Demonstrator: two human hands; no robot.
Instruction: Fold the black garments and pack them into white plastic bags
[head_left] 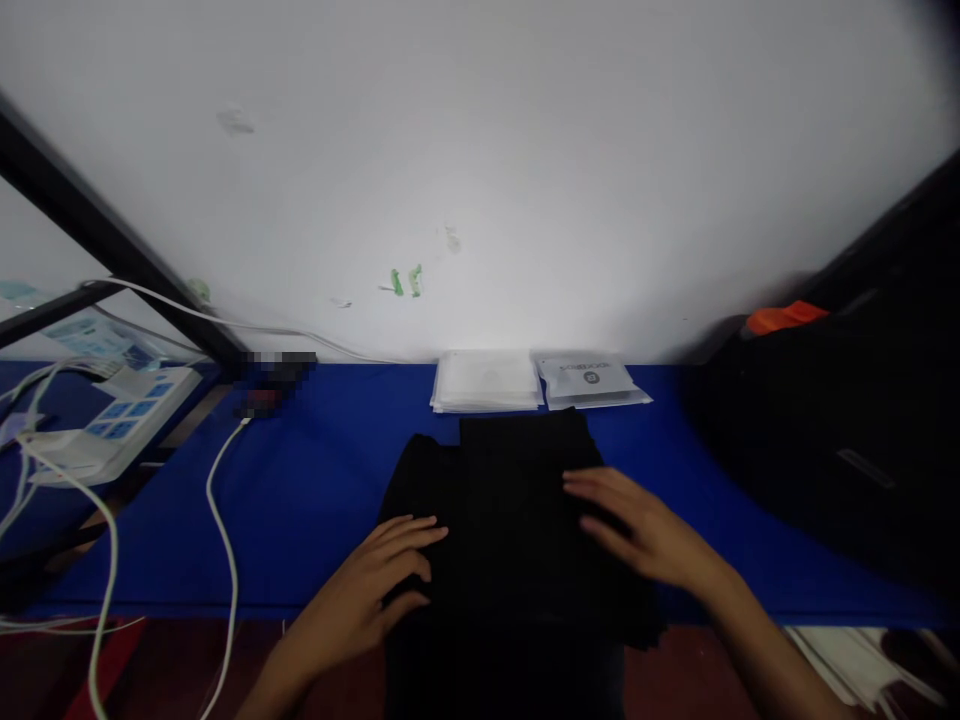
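Observation:
Black folded cloth [517, 510], perhaps a garment, lies in the middle of the blue table and hangs over its front edge. On its left side rests my left hand [382, 575], fingers stretched and slightly apart. My right hand [637, 525] lies on the right side of the cloth with its fingers extended. Neither hand grips anything. Behind the cloth, against the wall, sits a stack of white translucent bags [487, 381]. Beside that stack is a printed plastic bag [591, 381], lying flat.
A large black bulky item [810, 440] with an orange patch fills the right side. On the left are a white power strip [124, 425], several white cables [225, 500] and a blurred dark device [274, 385]. A white wall [525, 180] closes the back of the blue table [322, 480].

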